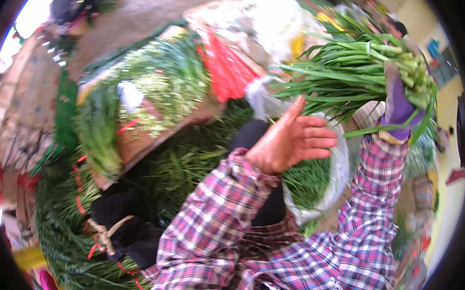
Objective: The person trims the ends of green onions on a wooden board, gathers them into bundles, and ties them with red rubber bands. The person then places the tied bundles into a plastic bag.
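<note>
A thick bunch of long-leaved green vegetables is held up at the upper right, its pale cut stems pointing right and its leaves left. My right hand, in a purple glove, is closed around it near the stems. A narrow pale band seems to circle the bunch. My bare left hand is stretched out empty below the leaves, thumb raised and fingers straight. Just under this hand is a white plastic bag with loose green leaves inside.
More cut greens lie on a brown board at left, beside red plastic strips. Tied bundles are heaped lower left, and loose leaves lie below the board. White plastic bags sit at the back. Other people are partly visible.
</note>
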A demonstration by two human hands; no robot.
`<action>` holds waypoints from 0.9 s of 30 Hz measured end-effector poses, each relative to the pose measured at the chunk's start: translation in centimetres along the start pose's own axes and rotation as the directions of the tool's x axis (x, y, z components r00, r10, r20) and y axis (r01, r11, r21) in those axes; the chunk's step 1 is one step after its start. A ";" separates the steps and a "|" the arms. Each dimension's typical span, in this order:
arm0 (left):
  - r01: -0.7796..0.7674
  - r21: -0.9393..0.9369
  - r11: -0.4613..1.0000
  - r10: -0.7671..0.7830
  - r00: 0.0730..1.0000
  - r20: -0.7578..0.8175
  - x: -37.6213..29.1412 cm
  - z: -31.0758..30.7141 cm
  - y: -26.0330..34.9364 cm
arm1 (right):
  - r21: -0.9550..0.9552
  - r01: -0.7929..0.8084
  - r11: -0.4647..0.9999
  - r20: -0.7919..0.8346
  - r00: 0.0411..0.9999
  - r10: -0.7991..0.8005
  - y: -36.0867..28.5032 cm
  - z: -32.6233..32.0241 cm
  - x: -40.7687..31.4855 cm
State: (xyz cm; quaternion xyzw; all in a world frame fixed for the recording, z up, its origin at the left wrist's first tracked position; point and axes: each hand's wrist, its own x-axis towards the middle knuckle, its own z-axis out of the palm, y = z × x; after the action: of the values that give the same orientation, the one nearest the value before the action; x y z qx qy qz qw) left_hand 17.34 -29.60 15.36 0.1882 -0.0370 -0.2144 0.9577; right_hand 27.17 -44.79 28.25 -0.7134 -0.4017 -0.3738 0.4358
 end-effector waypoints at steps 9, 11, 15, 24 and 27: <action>-0.196 -0.634 0.748 0.357 0.924 0.136 -12.4 -1.3 4.8 | 0.289 0.824 0.488 0.102 0.480 -0.871 -13.5 13.8 -5.7; -0.222 -0.654 0.723 0.465 0.857 0.223 -14.4 -3.1 3.5 | 0.458 0.745 0.484 0.244 0.419 -0.875 -14.1 14.5 -7.8; -0.646 -0.242 0.724 0.608 0.763 -0.220 -17.2 -5.6 1.4 | 0.514 0.705 0.489 0.258 0.416 -0.872 -15.8 16.1 -10.6; -0.495 -0.555 0.668 0.646 0.757 0.102 -19.4 -8.7 0.2 | 0.608 0.546 0.576 0.424 0.391 -0.817 -16.1 17.4 -15.0; -0.629 -0.297 0.719 0.613 0.774 -0.157 -19.6 -10.1 -0.3 | 0.661 0.446 0.603 0.527 0.297 -0.797 -15.6 16.8 -15.4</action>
State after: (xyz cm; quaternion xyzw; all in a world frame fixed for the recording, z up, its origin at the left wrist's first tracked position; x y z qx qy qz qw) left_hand 1.01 -18.04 6.05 0.0054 -0.0387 0.1203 0.9920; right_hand 10.04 -28.48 13.92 -0.4738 -0.8636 -0.0715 0.1568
